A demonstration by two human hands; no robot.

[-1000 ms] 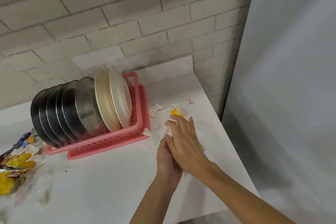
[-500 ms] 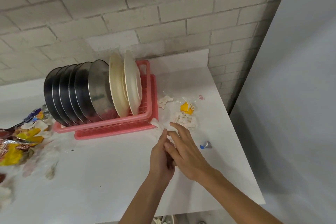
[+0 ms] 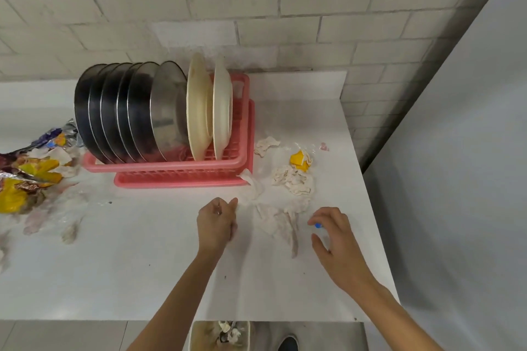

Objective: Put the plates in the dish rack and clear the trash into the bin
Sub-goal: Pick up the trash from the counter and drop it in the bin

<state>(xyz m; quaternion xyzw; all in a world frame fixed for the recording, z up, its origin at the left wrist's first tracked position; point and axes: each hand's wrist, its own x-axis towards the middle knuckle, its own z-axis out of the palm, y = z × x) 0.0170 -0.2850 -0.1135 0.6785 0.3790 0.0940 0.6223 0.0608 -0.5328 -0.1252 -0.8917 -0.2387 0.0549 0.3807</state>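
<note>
The pink dish rack [image 3: 182, 177] stands on the white counter [image 3: 142, 265], holding several steel plates [image 3: 128, 111] and two cream plates [image 3: 199, 105] upright. Right of it lie crumpled tissue scraps [image 3: 293, 182], a yellow scrap [image 3: 299, 161] and a flattened tissue [image 3: 279, 222]. My left hand [image 3: 218, 222] is curled into a fist just left of the tissues, with a small bit of trash showing in its grip. Further right, the fingertips of my right hand [image 3: 333, 239] pinch a small blue wrapper [image 3: 318, 226] on the counter. Below the counter's front edge stands the bin [image 3: 219, 335] with trash inside.
A heap of snack wrappers and tissues [image 3: 28, 168] lies at the counter's left. A white scrap [image 3: 265, 145] and a pink bit [image 3: 323, 147] sit near the back right. A brick wall runs behind and a grey wall closes the right side. A shoe [image 3: 288, 345] shows beside the bin.
My hands have drawn apart: the right hand moved right onto the blue wrapper, the left stayed in a fist. The view pulled back, bringing the bin into sight.
</note>
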